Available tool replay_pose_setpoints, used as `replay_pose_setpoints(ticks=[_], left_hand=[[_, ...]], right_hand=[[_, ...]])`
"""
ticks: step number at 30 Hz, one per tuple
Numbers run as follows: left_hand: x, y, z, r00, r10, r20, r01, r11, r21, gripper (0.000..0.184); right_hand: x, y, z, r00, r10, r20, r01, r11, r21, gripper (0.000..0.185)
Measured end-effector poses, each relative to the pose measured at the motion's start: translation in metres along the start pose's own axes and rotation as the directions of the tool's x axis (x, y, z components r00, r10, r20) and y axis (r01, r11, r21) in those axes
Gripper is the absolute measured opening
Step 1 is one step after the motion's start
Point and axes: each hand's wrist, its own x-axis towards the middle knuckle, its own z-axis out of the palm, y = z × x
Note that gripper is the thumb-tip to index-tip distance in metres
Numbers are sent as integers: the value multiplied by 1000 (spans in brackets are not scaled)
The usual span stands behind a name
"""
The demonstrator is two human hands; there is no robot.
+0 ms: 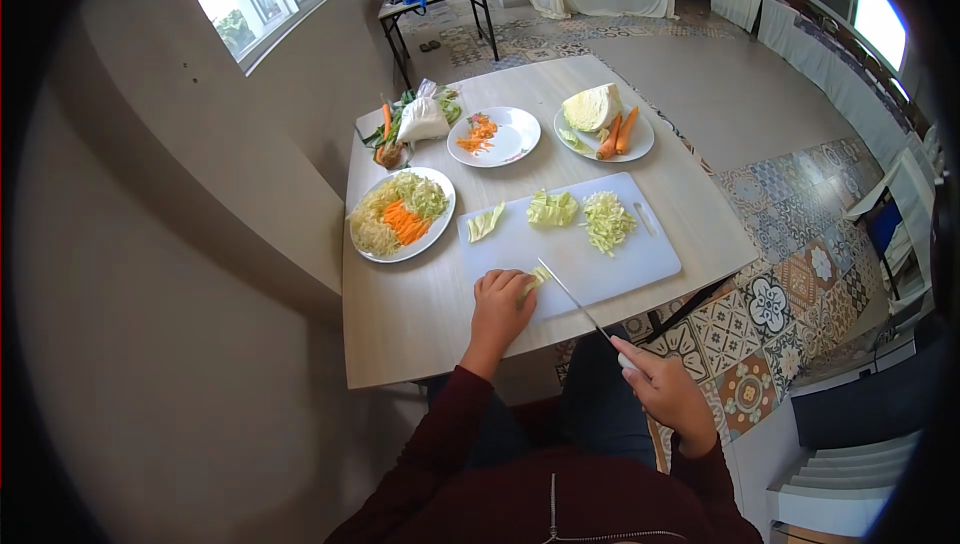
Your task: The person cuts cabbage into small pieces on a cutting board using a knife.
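1. Right hand [665,389]: fingers clamped around the white handle of the knife [572,297]; the index finger extends along the top of the handle.
2. Left hand [503,309]: fingers bent and close together, tips at the small cabbage piece [540,276]. Whether thumb and fingers pinch it cannot be told.
3. Knife: blade angled forward and left across the near edge of the cutting board [625,282], tip just beside the cabbage piece.
4. Cabbage piece: located on the near part of the board, between left fingertips and blade.
5. Far part of board, left to right: a flat cabbage strip [486,223], a leaf stack [552,209] and a shredded cabbage heap [608,222], set apart.
6. Left of board: serving plate [432,234] bearing shredded vegetables, with orange carrot strips among pale and green shreds.
7. Beyond board: shallow plate [515,130] with orange peelings; right of it, vegetable plate [645,147] with a cut cabbage [592,107] and carrots [627,131].
8. Far left table corner: white bag [424,118] against leafy greens.
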Motion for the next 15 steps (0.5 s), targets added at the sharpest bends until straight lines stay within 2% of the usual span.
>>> replay_pose_setpoints(ticks=[9,15], left_hand=[[1,0,-1,1000,-3,6,3,1000,-1,23],[1,1,0,1000,-7,-8,7,1000,9,23]], right_hand=[[7,0,10,998,-68,18,69,993,-96,44],[4,2,9,999,-19,43,22,996,-81,44]])
